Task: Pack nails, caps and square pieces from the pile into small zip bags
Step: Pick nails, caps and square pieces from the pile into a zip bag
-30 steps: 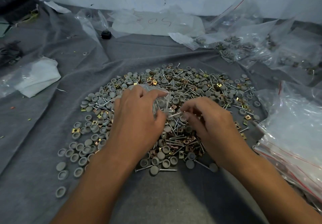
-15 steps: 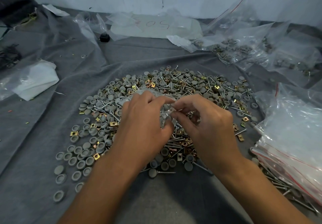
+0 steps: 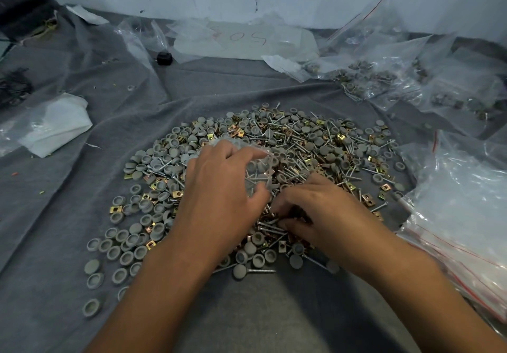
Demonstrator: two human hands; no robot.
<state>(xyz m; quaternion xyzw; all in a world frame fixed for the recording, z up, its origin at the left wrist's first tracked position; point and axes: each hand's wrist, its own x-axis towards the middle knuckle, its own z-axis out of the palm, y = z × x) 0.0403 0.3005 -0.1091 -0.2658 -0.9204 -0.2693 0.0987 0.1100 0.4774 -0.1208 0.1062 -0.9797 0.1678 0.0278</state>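
Note:
A wide pile (image 3: 315, 144) of grey round caps, thin nails and gold square pieces lies on grey cloth. My left hand (image 3: 219, 190) grips a small clear zip bag (image 3: 258, 171) over the middle of the pile; some pieces show through the plastic. Just right of it and lower, my right hand (image 3: 318, 210) reaches into the near part of the pile with curled fingers, among nails and square pieces. Its fingertips are partly hidden, so what they pinch is unclear.
A stack of empty zip bags with red seal lines (image 3: 461, 215) lies at the right. Filled bags (image 3: 378, 78) sit at the back right. A large clear sheet marked in red (image 3: 241, 39) lies by the wall, a white cloth in plastic (image 3: 52, 124) at left.
My right hand has left the bag's mouth and dropped toward me into the near part of the pile. My left hand keeps hold of the bag, nearly in place.

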